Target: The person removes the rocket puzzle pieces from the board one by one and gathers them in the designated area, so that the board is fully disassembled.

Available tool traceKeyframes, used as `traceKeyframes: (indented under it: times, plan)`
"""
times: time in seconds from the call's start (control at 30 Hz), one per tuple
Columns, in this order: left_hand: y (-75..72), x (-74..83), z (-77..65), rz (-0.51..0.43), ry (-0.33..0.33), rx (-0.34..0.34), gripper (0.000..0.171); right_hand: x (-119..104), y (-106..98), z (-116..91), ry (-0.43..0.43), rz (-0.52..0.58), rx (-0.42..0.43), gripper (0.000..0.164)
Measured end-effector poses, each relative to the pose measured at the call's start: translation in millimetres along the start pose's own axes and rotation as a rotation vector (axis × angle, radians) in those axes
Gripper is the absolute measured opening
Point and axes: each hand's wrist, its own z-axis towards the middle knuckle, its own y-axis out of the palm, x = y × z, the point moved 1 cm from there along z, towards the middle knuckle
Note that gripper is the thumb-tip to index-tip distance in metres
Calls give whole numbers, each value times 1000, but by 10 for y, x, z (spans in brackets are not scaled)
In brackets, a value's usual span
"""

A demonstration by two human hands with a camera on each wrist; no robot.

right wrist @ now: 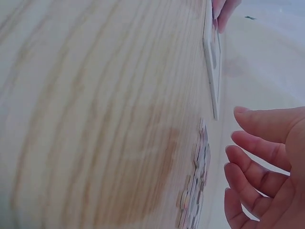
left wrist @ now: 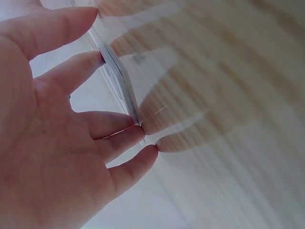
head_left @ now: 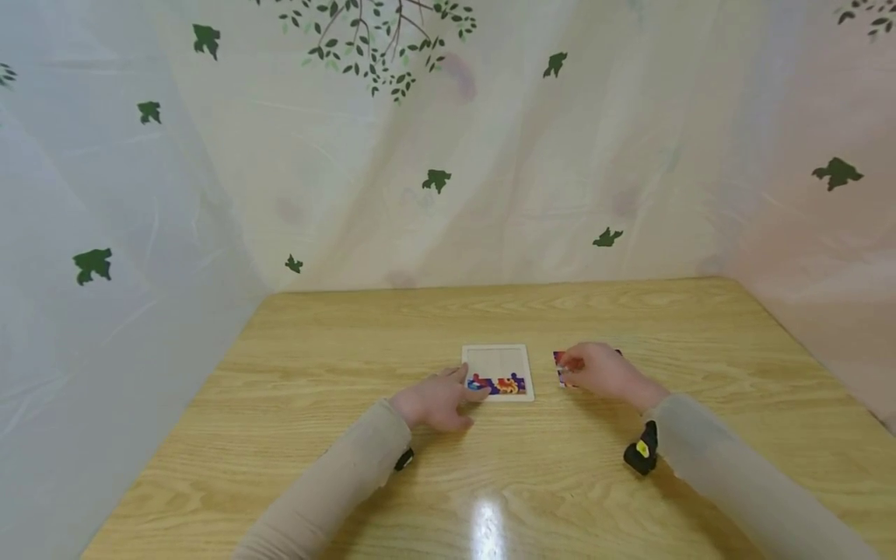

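The person's left grip lies with its fingers spread and relaxed at the near-left corner of the puzzle tray, touching it but not curled round anything; if those fingers pressed unevenly or slid, the tray could probably skid or the pieces under them be nudged out of line. Just right of that grip, the tray holds a strip of joined jigsaw pieces along its near edge, its base bare beyond them. Farther right, apart from the tray, the right grip hovers with fingers bent and a gap to the thumb, nothing visible between them. Beneath it, loose jigsaw pieces lie close together on the worktop; being thin and crowded, they could slip from a shallow pinch or drag neighbours along.
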Motion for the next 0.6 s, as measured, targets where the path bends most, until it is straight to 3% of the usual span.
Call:
traceKeyframes:
  times: [0.3, 0.6]
  plan:
    - [-6, -39, 45, 9, -1, 17, 54, -105, 42, 64, -91, -27, 23, 21]
    - [-5, -51, 63, -6, -14, 6, 54, -264, 141, 127, -145, 26, 13, 27]
